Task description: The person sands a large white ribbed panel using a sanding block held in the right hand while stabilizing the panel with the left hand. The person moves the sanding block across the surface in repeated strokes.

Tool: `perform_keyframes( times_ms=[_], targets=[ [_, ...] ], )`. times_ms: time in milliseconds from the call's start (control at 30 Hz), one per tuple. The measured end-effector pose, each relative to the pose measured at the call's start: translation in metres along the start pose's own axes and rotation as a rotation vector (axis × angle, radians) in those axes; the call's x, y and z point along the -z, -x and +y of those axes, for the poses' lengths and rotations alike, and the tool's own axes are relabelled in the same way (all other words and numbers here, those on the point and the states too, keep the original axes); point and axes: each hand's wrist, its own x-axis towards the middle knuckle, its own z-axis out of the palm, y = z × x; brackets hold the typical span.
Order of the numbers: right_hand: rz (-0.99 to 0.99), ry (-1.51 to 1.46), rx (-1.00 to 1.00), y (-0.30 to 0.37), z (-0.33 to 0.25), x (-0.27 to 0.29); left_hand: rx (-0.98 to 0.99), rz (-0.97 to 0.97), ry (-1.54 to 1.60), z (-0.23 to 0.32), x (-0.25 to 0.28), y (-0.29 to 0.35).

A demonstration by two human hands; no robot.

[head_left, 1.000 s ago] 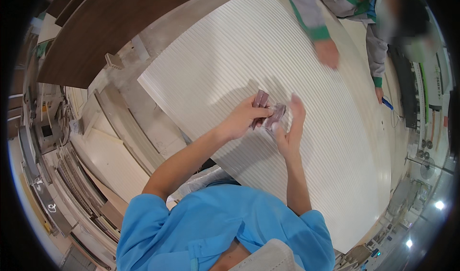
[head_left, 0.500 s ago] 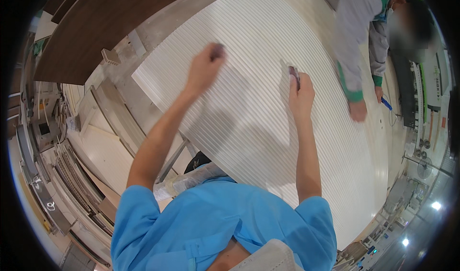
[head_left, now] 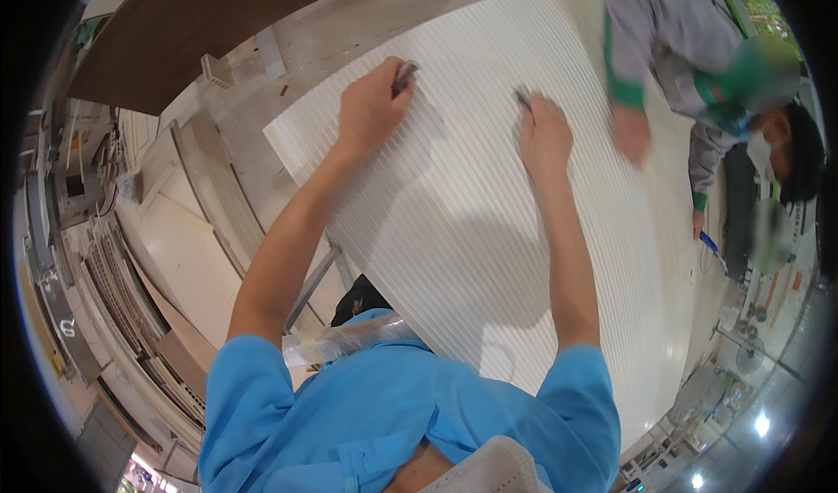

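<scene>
A large white panel with fine parallel ribs (head_left: 463, 240) lies in front of me. My left hand (head_left: 371, 113) is over its far left part, fingers closed on a small dark pad-like thing (head_left: 404, 77). Over the far middle of the panel, my right hand (head_left: 548, 135) grips a small thin greyish piece (head_left: 523, 99); most of it is hidden by the fingers, so its kind cannot be made out. Both forearms reach across the ribs. Whether the held things touch the panel is unclear.
At the right, a co-worker in grey sleeves with green cuffs has one blurred hand (head_left: 630, 135) over the panel's edge and a blue tool (head_left: 709, 243) in the other. A dark brown board (head_left: 227, 13) stands far left. Stacked strips (head_left: 148, 310) and a plastic-wrapped roll (head_left: 349, 340) lie nearer.
My right hand has moved a little farther away over the ribs; my left hand has shifted slightly. The view has turned somewhat. The co-worker's near hand has moved farther away.
</scene>
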Motion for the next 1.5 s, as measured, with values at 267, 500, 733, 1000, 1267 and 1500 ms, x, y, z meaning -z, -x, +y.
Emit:
perform_keyframes(
  times_ms=[267, 500, 733, 1000, 1267, 1500],
  targets=[
    [-0.038, 0.042, 0.002, -0.144, -0.063, -0.07, 0.02, -0.018, 0.037, 0.001, 0.002, -0.001],
    [-0.071, 0.127, -0.015, 0.08, 0.03, 0.041, 0.03, 0.006, 0.136, -0.003, 0.005, 0.001],
    [-0.109, 0.015, -0.228, 0.161, 0.056, 0.1, 0.103, -0.039, 0.145, 0.002, 0.003, -0.003],
    [-0.091, 0.054, 0.018, -0.118, -0.049, -0.051, 0.045, -0.029, 0.058, 0.006, 0.006, -0.004],
    [-0.072, 0.014, 0.03, 0.024, 0.017, 0.012, 0.027, -0.039, 0.111, -0.002, 0.009, -0.003],
    [-0.159, 0.144, -0.18, 0.173, 0.056, 0.106, 0.089, -0.059, 0.107, 0.006, 0.006, -0.005]
  ],
)
